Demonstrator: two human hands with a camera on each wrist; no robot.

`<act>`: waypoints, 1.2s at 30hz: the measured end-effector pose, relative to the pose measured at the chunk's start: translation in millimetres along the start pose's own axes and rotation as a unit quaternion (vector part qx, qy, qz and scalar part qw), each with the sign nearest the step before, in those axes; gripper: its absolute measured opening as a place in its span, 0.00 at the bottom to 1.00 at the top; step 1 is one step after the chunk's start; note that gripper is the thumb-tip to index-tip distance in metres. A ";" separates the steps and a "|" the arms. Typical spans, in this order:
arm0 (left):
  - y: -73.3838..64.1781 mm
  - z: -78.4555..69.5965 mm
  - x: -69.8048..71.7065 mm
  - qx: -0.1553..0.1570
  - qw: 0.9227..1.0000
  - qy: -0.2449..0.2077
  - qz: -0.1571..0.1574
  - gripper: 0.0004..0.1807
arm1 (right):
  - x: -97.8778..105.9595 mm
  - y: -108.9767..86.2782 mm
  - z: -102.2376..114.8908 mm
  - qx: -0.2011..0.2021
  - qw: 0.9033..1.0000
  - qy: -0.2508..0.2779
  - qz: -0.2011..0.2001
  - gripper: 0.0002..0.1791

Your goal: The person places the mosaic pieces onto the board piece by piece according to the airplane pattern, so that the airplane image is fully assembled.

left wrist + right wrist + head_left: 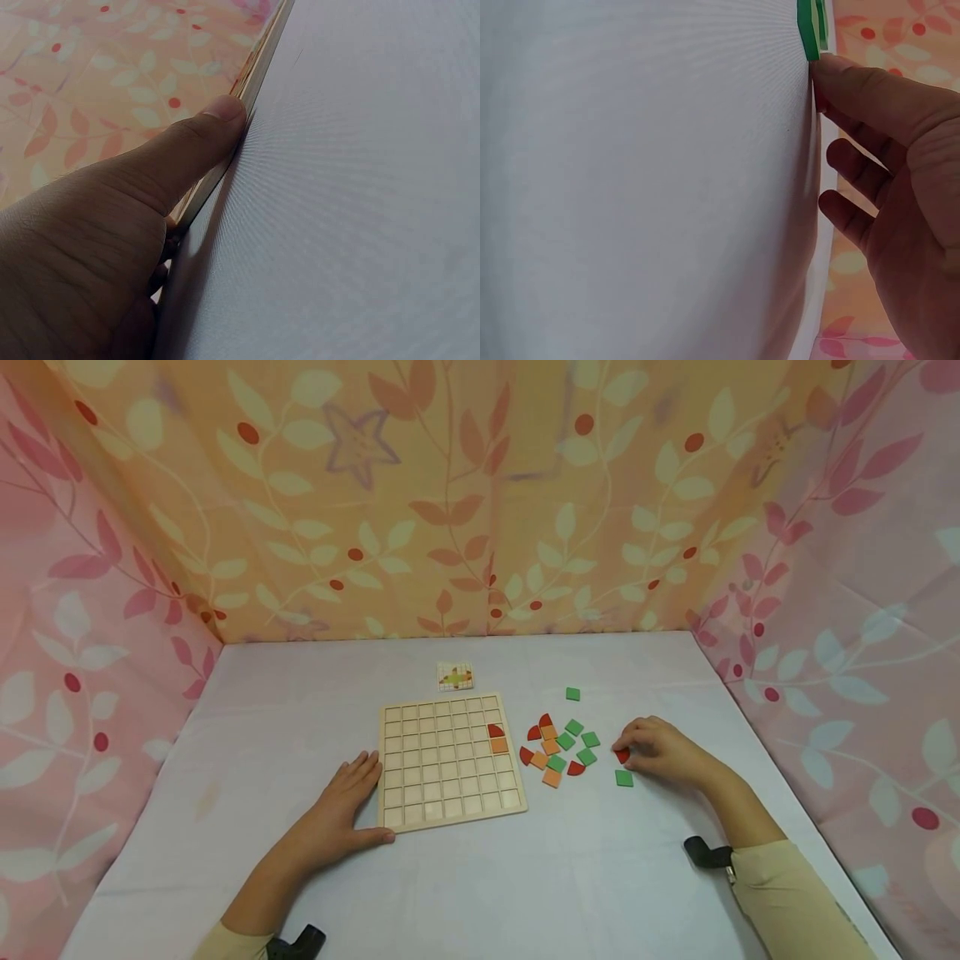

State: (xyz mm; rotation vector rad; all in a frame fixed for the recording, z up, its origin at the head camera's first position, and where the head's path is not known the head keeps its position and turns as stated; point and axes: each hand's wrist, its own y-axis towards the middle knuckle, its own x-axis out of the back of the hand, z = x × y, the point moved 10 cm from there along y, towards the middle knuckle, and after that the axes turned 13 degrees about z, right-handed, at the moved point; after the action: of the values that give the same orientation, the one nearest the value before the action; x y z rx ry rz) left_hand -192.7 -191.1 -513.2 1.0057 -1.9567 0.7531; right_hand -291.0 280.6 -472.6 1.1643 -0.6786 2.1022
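Note:
A wooden grid board [450, 777] lies on the table, with a red quarter-circle tile [496, 730] and an orange square tile [499, 745] in cells near its right edge. My left hand [341, 810] rests at the board's near left corner. Its fingers lie extended along the left side, and the thumb [221, 112] touches the near edge. To the right of the loose tiles, my right hand [660, 750] pinches a red quarter-circle tile [622, 756] between thumb and fingertips, low over the table. Just below it lies a green square tile [624, 778].
Several loose red, orange [552, 777] and green [587, 757] tiles lie between the board and my right hand. Another green tile [573, 694] sits farther back. Behind the board is a small pattern card [455, 677]. Patterned cloth [465, 527] borders the table's back and sides.

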 end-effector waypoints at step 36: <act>1.9 -0.1 -0.7 0.002 1.000 0.005 0.008 0.67 | -2.7 3.5 -3.9 -0.029 1.000 -0.010 0.008 0.14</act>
State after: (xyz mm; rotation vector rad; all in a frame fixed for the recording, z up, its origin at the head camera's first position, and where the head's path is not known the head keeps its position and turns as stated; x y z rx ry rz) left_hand -194.1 -189.8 -513.9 0.9883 -1.9574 0.7703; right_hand -294.6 280.2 -477.3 1.1535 -0.7549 2.0729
